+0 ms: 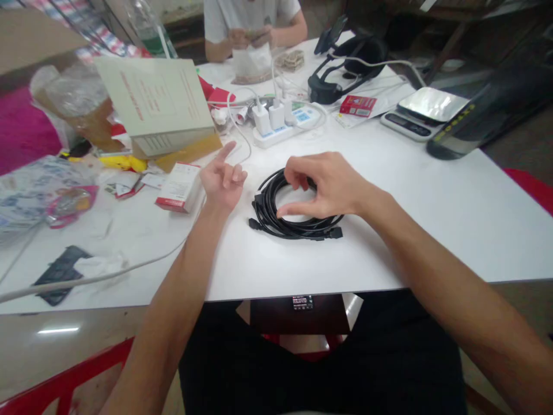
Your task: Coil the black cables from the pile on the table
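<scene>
The left hand point(222, 183), its grip released and fingers spread, stood just left of the coiled black cable point(264, 212) on the white surface point(432, 219), and the right hand point(330, 187) lay over that coil, fingers bent on its far arc, though I could not tell if this grip clasped it.

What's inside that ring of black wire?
Inside the coiled black cable shows bare white table and the right hand's thumb. The hand covers the coil's far right part.

Head camera, looking forward-down, close over white table point(432, 219).
</scene>
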Motion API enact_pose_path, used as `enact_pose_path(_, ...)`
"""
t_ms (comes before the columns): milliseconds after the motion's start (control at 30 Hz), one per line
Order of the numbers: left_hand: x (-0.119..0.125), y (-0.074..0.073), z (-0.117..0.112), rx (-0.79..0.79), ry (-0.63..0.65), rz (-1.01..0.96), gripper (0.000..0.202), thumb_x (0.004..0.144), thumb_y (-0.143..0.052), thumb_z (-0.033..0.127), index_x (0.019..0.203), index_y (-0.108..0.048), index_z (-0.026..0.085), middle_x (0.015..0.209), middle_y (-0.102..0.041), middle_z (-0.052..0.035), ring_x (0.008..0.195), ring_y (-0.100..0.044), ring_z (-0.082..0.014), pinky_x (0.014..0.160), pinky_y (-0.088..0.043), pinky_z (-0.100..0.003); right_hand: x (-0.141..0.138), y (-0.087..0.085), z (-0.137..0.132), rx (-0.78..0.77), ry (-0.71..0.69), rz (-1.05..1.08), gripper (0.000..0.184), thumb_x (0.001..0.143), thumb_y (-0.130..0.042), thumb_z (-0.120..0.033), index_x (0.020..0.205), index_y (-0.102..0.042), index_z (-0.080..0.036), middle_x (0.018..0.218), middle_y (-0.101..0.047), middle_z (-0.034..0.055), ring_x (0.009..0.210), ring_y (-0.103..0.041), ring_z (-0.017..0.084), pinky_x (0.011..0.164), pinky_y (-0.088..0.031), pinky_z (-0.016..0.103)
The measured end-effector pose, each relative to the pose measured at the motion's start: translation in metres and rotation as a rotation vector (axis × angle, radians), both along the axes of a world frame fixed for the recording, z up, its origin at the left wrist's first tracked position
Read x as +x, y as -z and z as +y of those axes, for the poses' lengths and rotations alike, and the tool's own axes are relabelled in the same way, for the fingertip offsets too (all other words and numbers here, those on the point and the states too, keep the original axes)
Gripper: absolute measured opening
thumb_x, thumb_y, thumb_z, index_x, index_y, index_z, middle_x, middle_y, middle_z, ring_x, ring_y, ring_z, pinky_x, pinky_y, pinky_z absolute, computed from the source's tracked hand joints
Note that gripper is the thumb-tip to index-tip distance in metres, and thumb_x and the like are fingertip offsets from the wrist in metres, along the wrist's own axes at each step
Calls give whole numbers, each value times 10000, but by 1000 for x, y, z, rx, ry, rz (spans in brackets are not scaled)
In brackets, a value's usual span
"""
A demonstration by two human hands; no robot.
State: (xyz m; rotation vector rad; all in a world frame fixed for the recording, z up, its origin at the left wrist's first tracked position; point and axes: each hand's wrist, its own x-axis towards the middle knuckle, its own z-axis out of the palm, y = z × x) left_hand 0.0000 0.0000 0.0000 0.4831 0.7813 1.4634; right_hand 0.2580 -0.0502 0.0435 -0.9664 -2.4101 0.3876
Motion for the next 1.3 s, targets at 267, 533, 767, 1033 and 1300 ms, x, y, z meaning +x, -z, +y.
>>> enact_pose_path(267, -2, 3, 4, 28, 6, 28, 397, 971, -433, 182, 1155, -784, 209, 504, -437, 43, 425, -460, -121, 461, -414, -209, -21, 17, -6, -147, -150, -338, 643, 816, -731, -809, 925, -687, -177, 871, -741, 59, 667, -521, 135, 680, -228, 287)
enact_pose_path(533, -3, 2, 5, 24, 17, 18, 337, 989, -448, 204, 1065, -776, 197, 504, -432, 46, 422, -447, -117, 459, -388, -216, -7, 17, 10, -129, -62, -335, 477, 858, -747, -663, 893, -693, -190, 868, -746, 42, 671, -521, 135, 675, -257, 297)
enact_pose_path(767, -3, 2, 5, 8, 7, 37, 325, 979, -470, 223, 1066, -783, 209, 509, -449, 43, 422, -453, -119, 449, -391, -217, 12, 27, 29, -1, 149, -322, 465, 901, -698, -652, 928, -696, -188, 808, -708, 49, 686, -531, 159, 703, -256, 301)
enact_pose_path(1033, -1, 0, 3, -5, 6, 48, 343, 1011, -454, 255, 1097, -783, 212, 511, -457, 40, 421, -452, -120, 445, -388, -218, 21, 34, 40, 128, 386, -44, 635, 1047, -412, -738, 858, -669, -189, 763, -663, 74, 715, -555, 186, 751, -315, 325)
enact_pose_path(1300, 0, 0, 3, 27, 10, 16, 381, 982, -459, 227, 1191, -775, 193, 498, -462, 37, 420, -465, -134, 428, -383, -232, 19, 39, 40, 167, 419, 44, 699, 1069, -312, -747, 761, -622, -202, 681, -605, 77, 688, -543, 183, 714, -313, 319)
